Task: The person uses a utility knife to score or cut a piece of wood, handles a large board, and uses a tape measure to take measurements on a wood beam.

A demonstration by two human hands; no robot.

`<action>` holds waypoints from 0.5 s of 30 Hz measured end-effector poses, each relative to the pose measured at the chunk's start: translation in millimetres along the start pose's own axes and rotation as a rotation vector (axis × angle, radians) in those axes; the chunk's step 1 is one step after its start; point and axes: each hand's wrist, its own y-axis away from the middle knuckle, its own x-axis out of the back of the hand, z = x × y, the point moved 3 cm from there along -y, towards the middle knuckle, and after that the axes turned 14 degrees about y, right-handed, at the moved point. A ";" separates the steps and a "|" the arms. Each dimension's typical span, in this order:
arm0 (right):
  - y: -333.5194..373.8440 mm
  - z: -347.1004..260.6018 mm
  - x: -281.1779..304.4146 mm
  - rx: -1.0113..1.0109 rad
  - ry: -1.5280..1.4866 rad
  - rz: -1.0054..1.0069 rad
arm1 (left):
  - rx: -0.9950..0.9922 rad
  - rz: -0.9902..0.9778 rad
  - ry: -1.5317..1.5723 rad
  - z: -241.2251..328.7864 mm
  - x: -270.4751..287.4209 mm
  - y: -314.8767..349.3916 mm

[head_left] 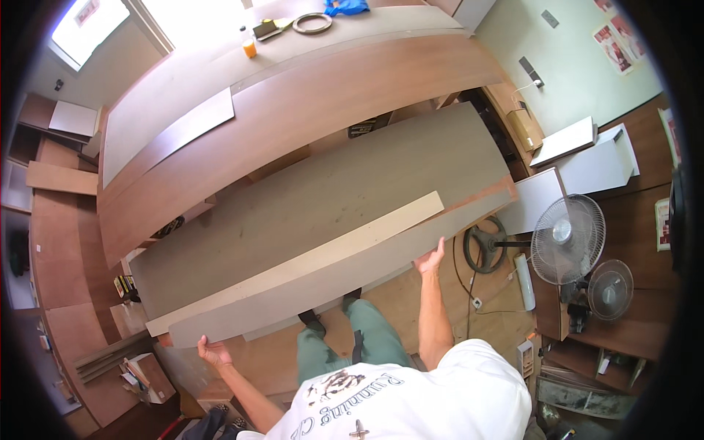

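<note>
A long grey strip of board [315, 290] lies slanting across the near side of a low worktop, its far right end reaching over a reddish-brown edge. My left hand [214, 353] grips its near edge close to the left end, thumb up and the other fingers partly hidden. Farther right, my right hand [430, 259] holds the same edge, thumb raised and fingers mostly out of sight below. Just behind the strip runs a narrower cream strip [308, 257], lying along it. Both rest over a large grey sheet [345, 191] on the worktop.
Beyond stands a higher brown bench [308, 92] carrying a loose pale panel [194, 126], an orange cup [249, 48] and a tape roll [312, 23]. A standing fan [568, 238] and its cable are on the right. Cabinets and shelves [62, 257] line the left.
</note>
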 end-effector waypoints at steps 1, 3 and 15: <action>-2.3 -16.9 -9.1 0.002 0.076 -0.028 | -0.040 -0.029 -0.010 7.5 -9.3 4.7; -18.8 -49.9 -12.9 0.017 0.264 0.058 | -0.098 -0.007 0.086 20.3 -30.4 12.4; -11.6 -259.0 -227.4 0.534 0.264 -0.085 | -0.227 -0.207 0.029 86.8 -173.3 -11.5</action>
